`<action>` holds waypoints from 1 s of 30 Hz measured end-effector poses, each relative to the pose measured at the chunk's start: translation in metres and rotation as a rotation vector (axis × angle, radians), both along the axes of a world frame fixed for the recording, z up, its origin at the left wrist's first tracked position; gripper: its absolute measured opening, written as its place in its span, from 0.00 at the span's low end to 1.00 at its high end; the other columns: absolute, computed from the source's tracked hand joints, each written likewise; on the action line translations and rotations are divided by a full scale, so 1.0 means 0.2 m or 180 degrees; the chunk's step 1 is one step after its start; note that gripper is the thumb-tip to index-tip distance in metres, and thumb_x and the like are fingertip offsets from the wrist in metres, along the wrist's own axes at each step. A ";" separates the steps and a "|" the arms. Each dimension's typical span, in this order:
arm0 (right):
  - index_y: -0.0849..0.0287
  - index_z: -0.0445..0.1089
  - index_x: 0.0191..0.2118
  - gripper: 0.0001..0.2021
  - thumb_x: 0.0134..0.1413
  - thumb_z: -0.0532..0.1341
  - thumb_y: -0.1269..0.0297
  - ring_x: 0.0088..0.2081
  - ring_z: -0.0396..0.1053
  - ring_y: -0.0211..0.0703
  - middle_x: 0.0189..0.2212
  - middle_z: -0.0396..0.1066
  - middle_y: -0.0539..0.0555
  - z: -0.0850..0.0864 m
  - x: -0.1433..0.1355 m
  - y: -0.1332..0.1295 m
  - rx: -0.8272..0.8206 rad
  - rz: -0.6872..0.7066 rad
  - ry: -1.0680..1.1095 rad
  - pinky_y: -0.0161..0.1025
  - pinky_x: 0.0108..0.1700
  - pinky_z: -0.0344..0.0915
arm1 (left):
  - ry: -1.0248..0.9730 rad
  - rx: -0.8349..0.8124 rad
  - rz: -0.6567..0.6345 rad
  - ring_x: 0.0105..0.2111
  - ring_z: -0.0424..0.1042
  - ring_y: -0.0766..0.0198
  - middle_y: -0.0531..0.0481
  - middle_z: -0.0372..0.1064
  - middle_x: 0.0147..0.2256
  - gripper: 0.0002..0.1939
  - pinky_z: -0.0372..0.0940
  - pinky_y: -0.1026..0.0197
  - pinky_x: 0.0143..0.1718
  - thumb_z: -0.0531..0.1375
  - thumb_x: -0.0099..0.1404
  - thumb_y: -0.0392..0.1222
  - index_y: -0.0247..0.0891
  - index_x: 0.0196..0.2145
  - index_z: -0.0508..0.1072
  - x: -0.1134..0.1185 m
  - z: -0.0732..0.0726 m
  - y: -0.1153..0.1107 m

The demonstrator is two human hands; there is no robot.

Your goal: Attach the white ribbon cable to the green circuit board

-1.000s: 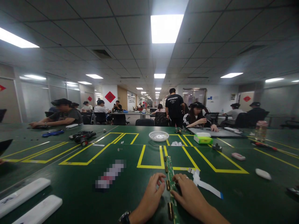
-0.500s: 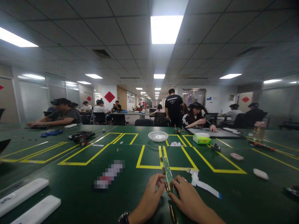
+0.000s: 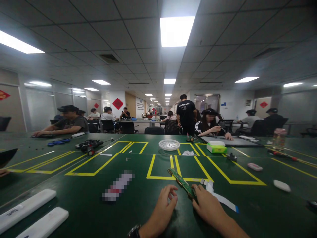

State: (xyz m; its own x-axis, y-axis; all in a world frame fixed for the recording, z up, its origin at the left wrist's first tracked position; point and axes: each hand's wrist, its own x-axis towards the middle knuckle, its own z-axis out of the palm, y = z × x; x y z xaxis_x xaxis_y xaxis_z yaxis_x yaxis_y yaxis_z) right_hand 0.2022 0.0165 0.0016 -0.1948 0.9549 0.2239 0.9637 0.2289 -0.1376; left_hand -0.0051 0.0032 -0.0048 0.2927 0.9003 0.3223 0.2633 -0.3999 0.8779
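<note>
Okay, my right hand (image 3: 210, 204) pinching green circuit board (image 3: 182, 181) by near end; left hand (image 3: 163, 206) loosely curled, thumb apart; white ribbon cable (image 3: 225, 200) beside right fingers.

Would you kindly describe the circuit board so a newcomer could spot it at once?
At the green table, find the person's right hand. It grips the circuit board, a narrow strip slanting away leftward. Unlike the white ribbon cable to its right, the board is green, with gold-brown along one edge.

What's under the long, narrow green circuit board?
Around the far end of the green board, green tabletop and yellow tape strips show; directly beneath is covered. The right hand hides its near end.
</note>
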 end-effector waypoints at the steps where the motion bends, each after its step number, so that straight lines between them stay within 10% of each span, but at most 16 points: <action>1: 0.60 0.63 0.51 0.19 0.52 0.52 0.66 0.40 0.70 0.51 0.42 0.67 0.61 0.01 0.01 0.00 -0.0029 0.0005 -0.0024 0.41 0.38 0.62 | 0.0003 0.0002 0.0007 0.41 0.62 0.61 0.48 0.64 0.40 0.14 0.56 0.61 0.45 0.51 0.65 0.42 0.39 0.47 0.66 0.00 0.00 0.00; 12: 0.58 0.67 0.29 0.06 0.46 0.53 0.73 0.32 0.67 0.41 0.28 0.70 0.52 0.06 -0.08 -0.06 0.0025 0.0343 0.0777 0.35 0.33 0.57 | 0.0109 -0.0394 -0.0072 0.46 0.63 0.59 0.46 0.62 0.49 0.24 0.53 0.58 0.51 0.52 0.64 0.44 0.42 0.58 0.58 -0.02 -0.02 0.01; 23: 0.54 0.68 0.36 0.07 0.49 0.58 0.68 0.37 0.67 0.40 0.36 0.69 0.50 0.07 -0.19 -0.19 -0.0172 0.1083 0.1032 0.34 0.39 0.59 | -0.1164 -0.0900 -0.0012 0.33 0.68 0.62 0.45 0.67 0.38 0.30 0.61 0.64 0.32 0.58 0.57 0.48 0.36 0.54 0.52 -0.01 -0.08 0.12; 30: 0.53 0.67 0.44 0.12 0.53 0.57 0.69 0.46 0.64 0.42 0.44 0.67 0.52 0.15 -0.21 -0.24 -0.0047 0.1839 0.0832 0.37 0.49 0.60 | -0.1785 -0.0797 0.0024 0.40 0.71 0.59 0.44 0.67 0.43 0.28 0.63 0.60 0.42 0.60 0.53 0.35 0.39 0.50 0.54 0.00 -0.04 0.08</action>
